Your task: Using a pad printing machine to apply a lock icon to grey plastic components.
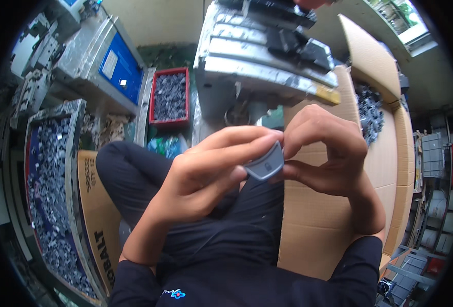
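Above my lap, a small grey tapered part (265, 165) with a slot in its end face is held between both hands. My left hand (201, 176) pinches it from the left, fingers along its top edge and thumb beneath. On the other side my right hand (329, 148) grips its right edge between thumb and fingertips. The fingers cover much of the part, so its back and far side are hidden.
A red tray (188, 97) of small grey parts lies ahead. At left stands a long metal-framed tray (75, 169) of similar pieces. A slotted machine table (267, 69) rises in front. An open cardboard box (308, 225) is at my right, with dark parts (371, 115) inside.
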`<state>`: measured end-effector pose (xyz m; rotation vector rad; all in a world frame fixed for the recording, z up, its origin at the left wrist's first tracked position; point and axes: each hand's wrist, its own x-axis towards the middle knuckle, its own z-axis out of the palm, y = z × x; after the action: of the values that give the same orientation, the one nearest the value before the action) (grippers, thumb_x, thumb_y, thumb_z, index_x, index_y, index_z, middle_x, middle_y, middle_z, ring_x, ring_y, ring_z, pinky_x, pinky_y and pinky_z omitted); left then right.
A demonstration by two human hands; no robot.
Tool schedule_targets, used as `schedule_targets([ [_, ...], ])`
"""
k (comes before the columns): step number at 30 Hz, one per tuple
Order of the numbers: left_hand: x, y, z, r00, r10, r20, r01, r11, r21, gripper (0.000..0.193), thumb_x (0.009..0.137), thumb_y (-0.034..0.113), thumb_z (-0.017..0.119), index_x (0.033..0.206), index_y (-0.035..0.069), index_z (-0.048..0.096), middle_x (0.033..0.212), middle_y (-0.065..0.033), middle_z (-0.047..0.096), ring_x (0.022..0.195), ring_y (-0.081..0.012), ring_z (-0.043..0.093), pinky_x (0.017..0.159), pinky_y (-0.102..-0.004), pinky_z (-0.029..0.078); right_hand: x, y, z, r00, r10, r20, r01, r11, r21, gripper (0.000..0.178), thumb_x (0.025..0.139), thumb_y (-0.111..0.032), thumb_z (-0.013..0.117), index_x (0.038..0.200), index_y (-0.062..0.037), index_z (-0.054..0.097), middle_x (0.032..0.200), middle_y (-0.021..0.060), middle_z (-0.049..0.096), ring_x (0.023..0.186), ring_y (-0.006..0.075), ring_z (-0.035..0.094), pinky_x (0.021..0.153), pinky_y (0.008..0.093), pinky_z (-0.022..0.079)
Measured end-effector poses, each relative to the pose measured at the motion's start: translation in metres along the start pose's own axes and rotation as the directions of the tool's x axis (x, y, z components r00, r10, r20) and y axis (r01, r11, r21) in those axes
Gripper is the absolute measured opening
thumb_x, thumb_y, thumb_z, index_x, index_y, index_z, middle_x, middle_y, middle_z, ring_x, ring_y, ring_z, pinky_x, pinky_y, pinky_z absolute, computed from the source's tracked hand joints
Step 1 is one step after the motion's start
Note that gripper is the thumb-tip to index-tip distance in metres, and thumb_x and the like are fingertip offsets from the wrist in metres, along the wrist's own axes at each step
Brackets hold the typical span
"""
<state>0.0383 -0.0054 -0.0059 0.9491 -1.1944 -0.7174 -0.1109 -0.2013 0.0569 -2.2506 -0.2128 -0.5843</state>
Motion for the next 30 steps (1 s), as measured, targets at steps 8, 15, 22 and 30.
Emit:
schedule_targets([
  [8, -0.053, -0.001, 0.005, 0.986, -0.14, -0.091, 0.127, 0.983, -0.134, 0.034, 0.101, 0.001, 0.061, 0.134, -0.002, 0.072, 0.141, -0.0215, 0.066, 0.131, -0.0318, 0.064, 0.113, -0.0426, 0.049, -0.006, -0.006, 0.032, 0.984, -0.014, 0.175, 0.018, 1.0, -0.024, 0.028, 0.067, -0.013, 0.094, 0.087, -0.0098, 0.074, 0.08, 0.0032, 0.07, 0.073, 0.0223, 0.067, 0.068, 0.0339, 0.049],
  [15, -0.064, 0.0, 0.011, 0.967, -0.206, -0.147, 0.178, 0.967, -0.184, 0.039, 0.109, 0.027, 0.061, 0.128, -0.004, 0.074, 0.134, -0.0288, 0.068, 0.128, -0.0379, 0.065, 0.111, -0.0478, 0.05, -0.006, -0.009, 0.039, 0.978, 0.0, 0.209, 0.004, 1.0, -0.018, 0.028, 0.067, -0.013, 0.094, 0.085, -0.0084, 0.074, 0.078, 0.0034, 0.069, 0.072, 0.0218, 0.067, 0.068, 0.0337, 0.049],
  [22, -0.061, -0.002, 0.013, 0.966, -0.211, -0.149, 0.179, 0.963, -0.204, 0.041, 0.109, 0.03, 0.06, 0.128, -0.004, 0.074, 0.134, -0.029, 0.068, 0.128, -0.0381, 0.065, 0.111, -0.0486, 0.05, -0.007, -0.007, 0.037, 0.978, 0.006, 0.209, -0.008, 1.0, 0.009, 0.027, 0.068, -0.013, 0.094, 0.086, -0.0078, 0.075, 0.077, 0.0033, 0.069, 0.07, 0.0212, 0.066, 0.067, 0.0328, 0.048],
  [30, -0.06, 0.001, 0.007, 0.956, -0.242, -0.167, 0.205, 0.956, -0.209, 0.042, 0.109, 0.03, 0.06, 0.128, -0.005, 0.074, 0.134, -0.0284, 0.068, 0.128, -0.0375, 0.065, 0.112, -0.0477, 0.049, -0.003, -0.001, 0.04, 0.976, -0.045, 0.212, 0.047, 0.999, -0.006, 0.029, 0.073, -0.024, 0.094, 0.086, -0.0074, 0.074, 0.077, 0.003, 0.069, 0.067, 0.0208, 0.065, 0.067, 0.0339, 0.048],
])
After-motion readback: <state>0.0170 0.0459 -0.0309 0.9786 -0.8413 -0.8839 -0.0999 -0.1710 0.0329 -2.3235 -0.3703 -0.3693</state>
